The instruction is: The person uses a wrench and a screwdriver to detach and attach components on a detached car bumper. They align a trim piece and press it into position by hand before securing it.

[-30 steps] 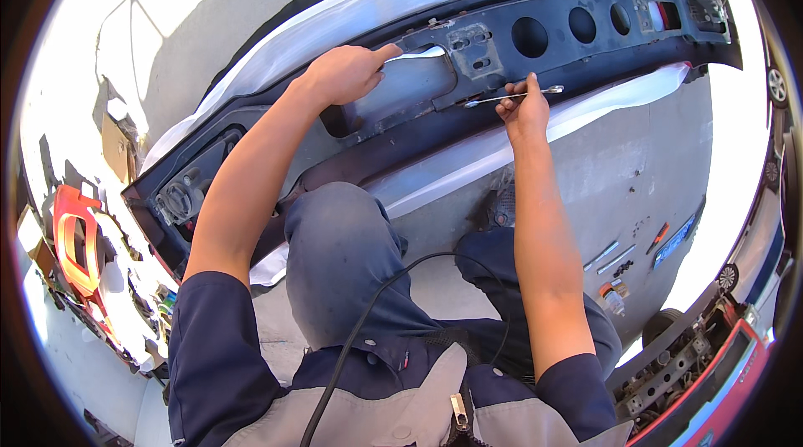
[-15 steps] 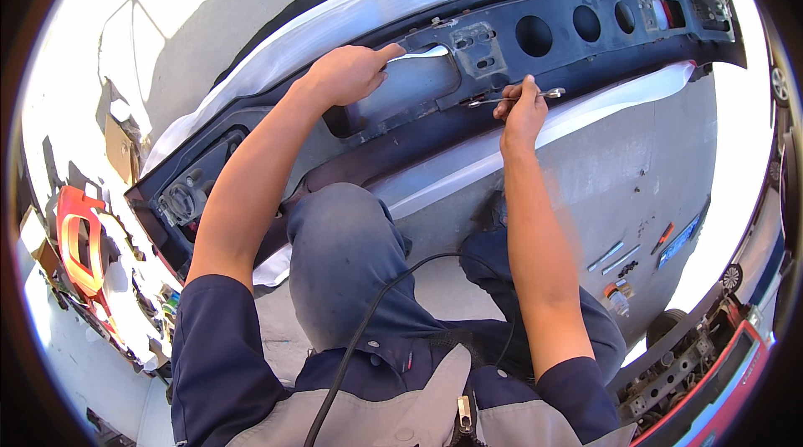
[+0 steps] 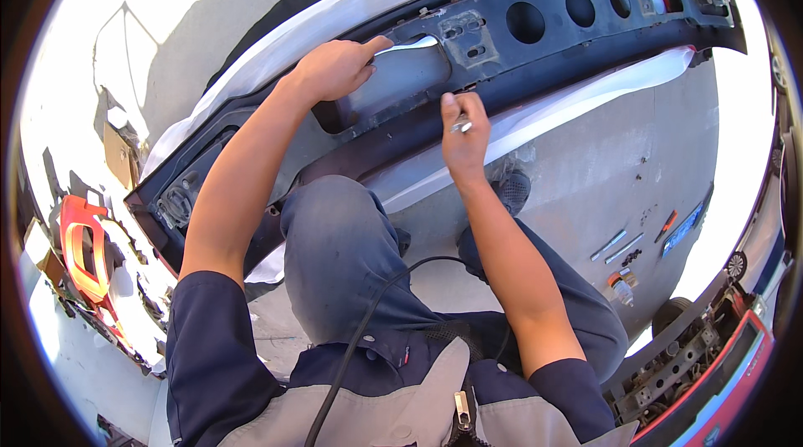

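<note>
Dark blue-grey metal makes up the long, bumper-like panel (image 3: 548, 56) that stretches out beyond a person's hands and to either side of them, white sheeting (image 3: 577, 98) showing along its near and far edges. The left hand (image 3: 335, 71) is at the rim of a broad opening in the panel, index finger extended toward a pale strip (image 3: 414, 45), the other fingers bent; their undersides are turned away, and whether they grip anything cannot be told. To its right and nearer the body, the right hand (image 3: 466, 137) is closed around a silver metal tool (image 3: 462, 124), of which only a bright end shows past the fingers. The tool's remaining length is hidden, and whether it touches the panel is unclear. The left forearm covers part of the panel's near end. On the floor (image 3: 577, 175), right of the right hand and closer to the wearer, lie slim silver tools (image 3: 608, 245), a red-orange item (image 3: 667, 224) and a small bottle (image 3: 621, 290), too small to make out fully. Farther right, a red vehicle part (image 3: 728, 380) is cut off by the lens rim.
</note>
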`<state>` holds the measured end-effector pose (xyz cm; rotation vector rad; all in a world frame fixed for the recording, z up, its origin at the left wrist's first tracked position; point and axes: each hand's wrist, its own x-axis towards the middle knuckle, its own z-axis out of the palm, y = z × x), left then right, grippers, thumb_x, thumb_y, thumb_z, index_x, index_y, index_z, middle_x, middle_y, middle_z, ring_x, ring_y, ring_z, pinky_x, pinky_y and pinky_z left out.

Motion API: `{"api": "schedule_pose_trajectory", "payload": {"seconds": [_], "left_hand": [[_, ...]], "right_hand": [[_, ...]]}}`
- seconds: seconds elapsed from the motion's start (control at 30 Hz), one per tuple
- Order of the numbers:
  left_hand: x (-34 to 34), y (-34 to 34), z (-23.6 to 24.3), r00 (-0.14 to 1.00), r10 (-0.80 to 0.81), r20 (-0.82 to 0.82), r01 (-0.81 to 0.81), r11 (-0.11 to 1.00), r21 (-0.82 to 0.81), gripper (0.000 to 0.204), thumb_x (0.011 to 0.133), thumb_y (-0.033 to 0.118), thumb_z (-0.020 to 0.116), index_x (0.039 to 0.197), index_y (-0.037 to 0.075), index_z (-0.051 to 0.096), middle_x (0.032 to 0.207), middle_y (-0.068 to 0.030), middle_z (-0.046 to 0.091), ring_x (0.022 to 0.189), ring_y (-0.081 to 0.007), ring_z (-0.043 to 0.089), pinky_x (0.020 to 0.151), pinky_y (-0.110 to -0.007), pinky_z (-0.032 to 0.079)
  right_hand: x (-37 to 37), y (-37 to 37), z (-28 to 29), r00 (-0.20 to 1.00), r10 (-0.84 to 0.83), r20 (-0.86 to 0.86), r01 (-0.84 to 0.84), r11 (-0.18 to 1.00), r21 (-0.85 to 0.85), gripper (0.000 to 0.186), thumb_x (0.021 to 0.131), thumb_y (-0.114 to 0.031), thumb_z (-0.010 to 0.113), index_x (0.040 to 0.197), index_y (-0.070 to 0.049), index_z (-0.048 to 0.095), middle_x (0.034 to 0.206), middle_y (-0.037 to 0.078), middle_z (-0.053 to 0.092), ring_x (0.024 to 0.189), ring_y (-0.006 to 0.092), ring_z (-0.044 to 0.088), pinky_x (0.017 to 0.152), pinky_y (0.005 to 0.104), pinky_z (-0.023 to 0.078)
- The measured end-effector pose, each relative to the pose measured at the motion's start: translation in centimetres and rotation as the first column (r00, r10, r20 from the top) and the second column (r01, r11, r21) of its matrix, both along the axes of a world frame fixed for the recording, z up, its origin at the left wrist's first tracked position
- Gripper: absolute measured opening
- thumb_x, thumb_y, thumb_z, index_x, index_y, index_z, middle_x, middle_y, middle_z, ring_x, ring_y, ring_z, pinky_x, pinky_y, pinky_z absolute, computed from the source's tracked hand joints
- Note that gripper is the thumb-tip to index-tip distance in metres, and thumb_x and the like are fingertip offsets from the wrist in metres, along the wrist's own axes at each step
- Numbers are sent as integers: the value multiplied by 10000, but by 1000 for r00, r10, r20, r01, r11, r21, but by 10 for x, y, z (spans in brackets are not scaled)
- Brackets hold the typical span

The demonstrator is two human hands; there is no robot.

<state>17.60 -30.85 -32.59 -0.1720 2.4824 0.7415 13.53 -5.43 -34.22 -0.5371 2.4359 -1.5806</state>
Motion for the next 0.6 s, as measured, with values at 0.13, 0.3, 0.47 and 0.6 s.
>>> {"api": "schedule_pose_trajectory", "payload": {"seconds": [0.13, 0.3, 0.47, 0.6], "left_hand": [[-9, -4, 5, 1000, 8, -28, -9, 999, -32, 472, 1006, 172, 572, 1467, 150, 469, 958, -199, 717, 920, -403, 690, 835, -503, 530], [0, 2, 4, 1000, 2, -23, -3, 1000, -13, 468, 1016, 176, 562, 1472, 146, 465, 955, -221, 711, 927, -413, 686, 835, -492, 533], [0, 0, 5, 999, 21, -31, -21, 1000, 7, 488, 1009, 163, 579, 1482, 147, 461, 947, -202, 720, 908, -396, 693, 816, -478, 536], [8, 4, 0, 1000, 21, -9, -21, 1000, 2, 482, 1008, 160, 580, 1477, 143, 468, 953, -201, 721, 921, -397, 693, 829, -478, 532]], "right_hand": [[1, 10, -9, 998, 57, 39, -57, 998, -1, 362, 1016, -204, 677, 767, -20, 488, 765, 72, 527, 702, 164, 520, 653, 313, 427], [-90, 18, 1, 573, -302, 762, 574, 811, -110, 438, 1074, -322, 524, 705, -96, 454, 734, 19, 516, 521, 69, 366, 488, 252, 278], [24, -4, -6, 990, 112, -90, -112, 994, 6, 381, 993, -210, 706, 761, -11, 478, 794, 108, 493, 714, 213, 482, 684, 333, 415], [-63, 5, 13, 759, -161, 631, 361, 911, -201, 458, 1087, -320, 529, 699, -89, 451, 739, 39, 500, 553, 67, 364, 500, 254, 281]]}}
